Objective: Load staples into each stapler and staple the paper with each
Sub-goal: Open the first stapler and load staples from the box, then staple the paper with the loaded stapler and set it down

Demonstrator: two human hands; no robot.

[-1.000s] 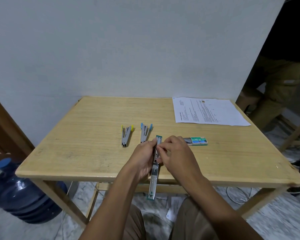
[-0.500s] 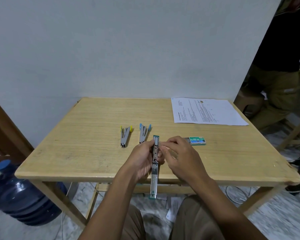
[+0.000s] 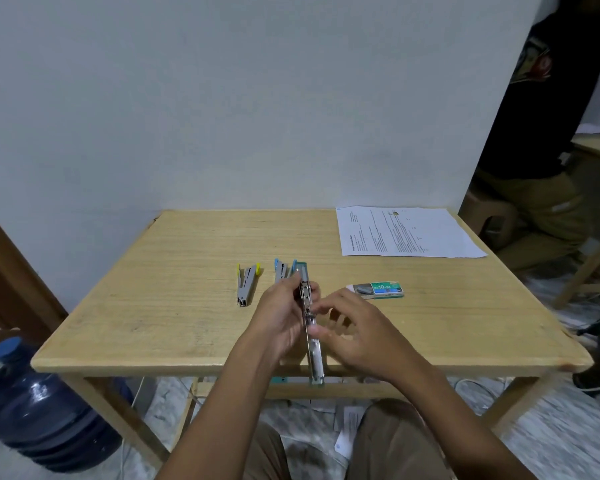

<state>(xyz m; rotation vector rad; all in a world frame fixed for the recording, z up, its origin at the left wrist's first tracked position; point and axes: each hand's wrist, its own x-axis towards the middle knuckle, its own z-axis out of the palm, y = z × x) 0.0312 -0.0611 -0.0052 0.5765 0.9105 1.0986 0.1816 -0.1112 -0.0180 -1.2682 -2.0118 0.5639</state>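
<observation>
The left hand's (image 3: 279, 317) fingers curl round the upper half of a teal-trimmed stapler (image 3: 315, 356), gripping it from the left side with the thumb lying along its metal edge. The stapler is swung fully open into one long strip. Its far end is up over the table and its near end hangs past the table's front edge. The right hand (image 3: 364, 337) comes in from the other side with its fingers bent. Its thumb tip and forefinger touch the open metal channel about midway along. Whether they pinch a strip of staples or only press on the channel cannot be told.

Just beyond the left hand's knuckles a blue-tipped stapler (image 3: 280, 270) lies on the wooden table (image 3: 153, 306), partly hidden by the held one. A yellow-tipped stapler (image 3: 246, 284) lies near it to the left, slightly open. To the right of the hands sits a green staple box (image 3: 378, 290), its tray slid partly out. A printed paper sheet (image 3: 406, 232) lies flat at the far right corner.

A blue water jug (image 3: 39, 407) stands on the floor to the left. Another person (image 3: 548, 133) in dark top and khaki trousers is at the right edge.
</observation>
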